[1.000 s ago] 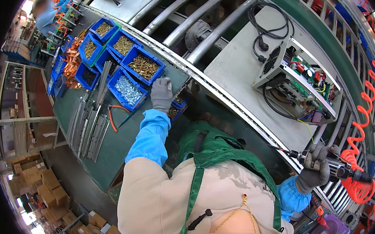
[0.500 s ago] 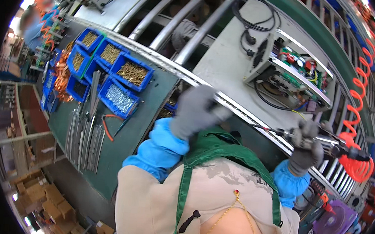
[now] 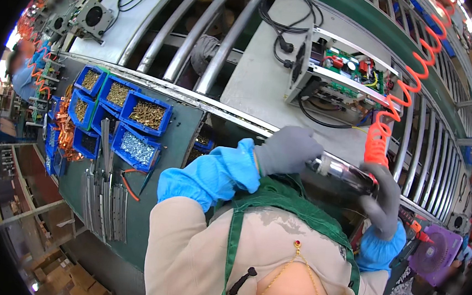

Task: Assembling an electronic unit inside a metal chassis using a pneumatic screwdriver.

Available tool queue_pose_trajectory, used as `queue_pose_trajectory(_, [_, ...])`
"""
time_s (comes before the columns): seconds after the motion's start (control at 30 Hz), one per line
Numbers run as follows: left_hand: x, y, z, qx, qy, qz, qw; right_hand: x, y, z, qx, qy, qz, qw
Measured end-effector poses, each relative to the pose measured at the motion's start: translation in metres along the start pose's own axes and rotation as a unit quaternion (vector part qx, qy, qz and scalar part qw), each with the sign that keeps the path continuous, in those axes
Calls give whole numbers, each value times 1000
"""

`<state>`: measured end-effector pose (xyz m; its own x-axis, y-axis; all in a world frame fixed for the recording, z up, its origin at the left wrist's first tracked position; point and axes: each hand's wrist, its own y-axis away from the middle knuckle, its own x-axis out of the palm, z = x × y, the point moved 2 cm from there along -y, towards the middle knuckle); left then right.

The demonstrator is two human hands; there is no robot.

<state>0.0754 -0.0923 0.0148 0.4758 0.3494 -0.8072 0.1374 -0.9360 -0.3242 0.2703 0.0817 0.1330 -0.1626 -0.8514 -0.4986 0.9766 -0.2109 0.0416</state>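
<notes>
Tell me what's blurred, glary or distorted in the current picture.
Head view: right hand looks smeared, probably by motion; head view: bright glints on the metal rollers and power tool; head view: fisheye distortion bows edges near the rim.

Head view | left fisheye, head-worn | faces down | near left hand (image 3: 289, 151), right hand (image 3: 388, 210)

No text, label, number or sign can be read

The left hand (image 3: 288, 150) grips one end of the pneumatic screwdriver (image 3: 344, 173); the right hand (image 3: 388, 201) is at the other.
</notes>
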Motion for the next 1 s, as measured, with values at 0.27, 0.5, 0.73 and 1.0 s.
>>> queue_pose_trajectory(0.27, [-44, 34, 9, -52, 115, -11, 992, 75, -27, -87, 267, -283, 349, 853])
queue_pose_trajectory(0.5, [-141, 233, 134, -653, -266, -169, 689, 97, -14, -115, 345, -476, 211, 781])
queue_pose_trajectory(0.73, [-109, 268, 176, -663, -304, -84, 679, 69, -36, -78, 283, -295, 206, 889])
queue_pose_trajectory(1.0, [-112, 258, 184, -731, -276, 7, 624, -60, 24, 7, 228, 322, -52, 917])
